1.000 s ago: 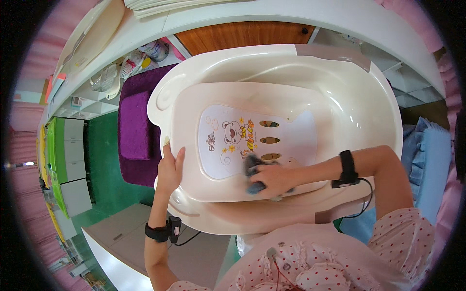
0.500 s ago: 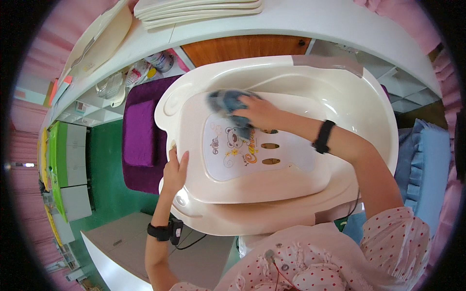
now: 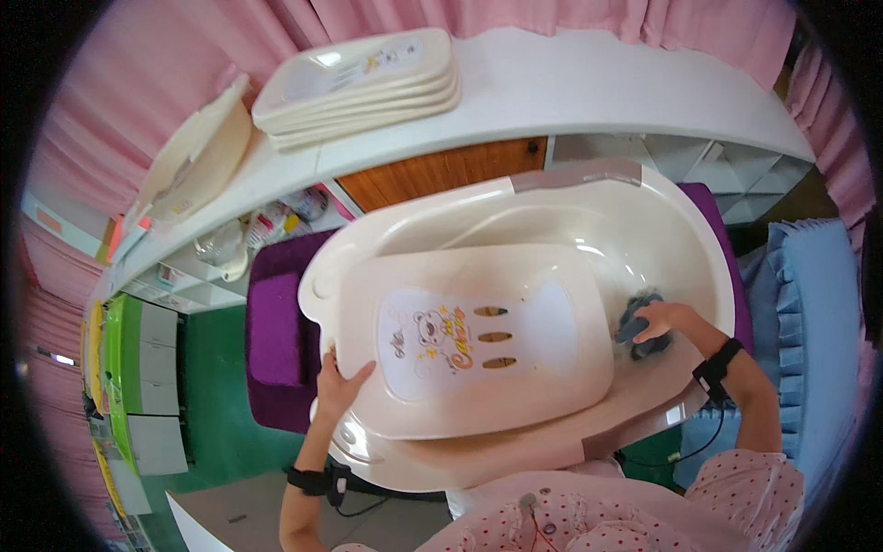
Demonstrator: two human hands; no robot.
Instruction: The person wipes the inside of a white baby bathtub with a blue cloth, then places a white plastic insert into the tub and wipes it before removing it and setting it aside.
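A large cream baby bathtub (image 3: 676, 221) stands in front of me. Tilted inside it is a cream bath board (image 3: 543, 405) with a white printed panel, a cartoon bear and three slots. My left hand (image 3: 342, 388) grips the board's left edge, thumb on top and fingers partly hidden under the rim. At the right, my right hand (image 3: 670, 322) is closed on a blue-grey cloth (image 3: 642, 327), low in the tub just beyond the board's right end.
Several stacked bath boards (image 3: 359, 97) and a cream tub (image 3: 198, 156) sit on the white counter (image 3: 552, 83) behind. A purple padded seat (image 3: 274, 340) is at left, a blue ruffled cover (image 3: 814, 322) at right. A grey cabinet (image 3: 253, 506) stands near my left forearm.
My right hand has carried the cloth from the board's upper left surface to the tub's right end. The left hand keeps its hold on the board's edge. The view has shifted upward.
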